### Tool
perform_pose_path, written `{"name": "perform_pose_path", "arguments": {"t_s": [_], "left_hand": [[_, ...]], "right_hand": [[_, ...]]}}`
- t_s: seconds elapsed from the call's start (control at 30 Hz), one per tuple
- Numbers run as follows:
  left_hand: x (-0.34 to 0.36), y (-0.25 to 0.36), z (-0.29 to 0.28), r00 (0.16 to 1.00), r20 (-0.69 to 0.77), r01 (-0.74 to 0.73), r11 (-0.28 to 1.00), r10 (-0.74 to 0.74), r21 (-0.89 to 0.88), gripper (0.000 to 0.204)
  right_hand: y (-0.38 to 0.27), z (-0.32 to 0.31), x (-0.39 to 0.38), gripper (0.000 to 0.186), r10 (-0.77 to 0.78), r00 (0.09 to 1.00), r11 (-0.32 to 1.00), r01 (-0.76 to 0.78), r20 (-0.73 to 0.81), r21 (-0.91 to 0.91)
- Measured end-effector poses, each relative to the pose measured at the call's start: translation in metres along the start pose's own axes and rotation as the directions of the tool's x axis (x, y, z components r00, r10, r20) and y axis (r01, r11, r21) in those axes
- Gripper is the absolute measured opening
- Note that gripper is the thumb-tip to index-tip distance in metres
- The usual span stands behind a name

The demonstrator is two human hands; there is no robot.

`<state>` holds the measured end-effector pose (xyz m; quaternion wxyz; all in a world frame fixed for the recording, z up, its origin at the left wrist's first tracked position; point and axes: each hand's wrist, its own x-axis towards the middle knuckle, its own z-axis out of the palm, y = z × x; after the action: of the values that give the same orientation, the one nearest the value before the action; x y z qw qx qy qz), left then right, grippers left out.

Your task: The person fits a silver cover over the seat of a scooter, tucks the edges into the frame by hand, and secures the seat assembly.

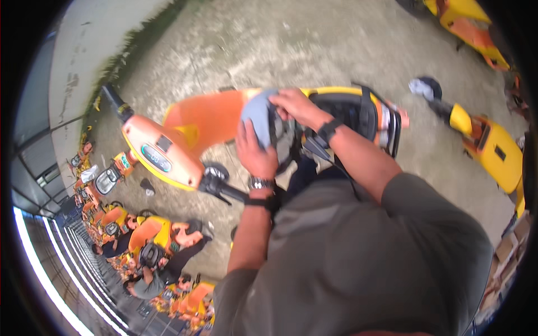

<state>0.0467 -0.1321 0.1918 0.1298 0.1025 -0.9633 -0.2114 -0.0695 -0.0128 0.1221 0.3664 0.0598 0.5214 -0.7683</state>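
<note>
In front of me a yellow and orange scooter (208, 122) stands sideways, its handlebar to the left. Its grey seat (258, 116) is tipped up, with a dark underside on the right. My left hand (255, 152) grips the seat's near part, fingers on the grey face and thumb toward the dark side. At the far edge of the seat, my right hand (297, 106) holds on with curled fingers. A black storage bin (338, 112) lies uncovered to the right of the seat. What my fingers press against on the underside is partly hidden.
The handlebar has a lit display (156, 158) and a black grip (116, 102). A yellow scooter (499, 151) stands at right, another (468, 28) at upper right. Several scooters and people (147, 284) are at lower left. A grass strip (126, 53) borders the concrete floor (241, 42). Cardboard boxes (507, 246) lie far right.
</note>
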Motion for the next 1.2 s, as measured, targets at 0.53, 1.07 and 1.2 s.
{"name": "perform_pose_path", "arguments": {"t_s": [0.53,1.07,1.2], "left_hand": [[-0.047,-0.020,0.002,0.983,0.034,0.179,0.918,-0.179,-0.355,0.080],[-0.097,-0.020,0.044,0.888,-0.055,0.349,0.747,-0.457,-0.566,0.104],[-0.109,-0.021,0.060,0.859,-0.010,0.384,0.658,-0.512,-0.648,0.108]], "right_hand": [[0.024,0.013,-0.046,0.033,0.253,0.920,0.967,-0.231,0.301,-0.106],[-0.013,0.011,-0.059,0.029,0.360,0.900,0.869,-0.228,0.246,-0.439],[-0.006,0.024,-0.071,0.029,0.381,0.903,0.836,-0.244,0.199,-0.492]]}}
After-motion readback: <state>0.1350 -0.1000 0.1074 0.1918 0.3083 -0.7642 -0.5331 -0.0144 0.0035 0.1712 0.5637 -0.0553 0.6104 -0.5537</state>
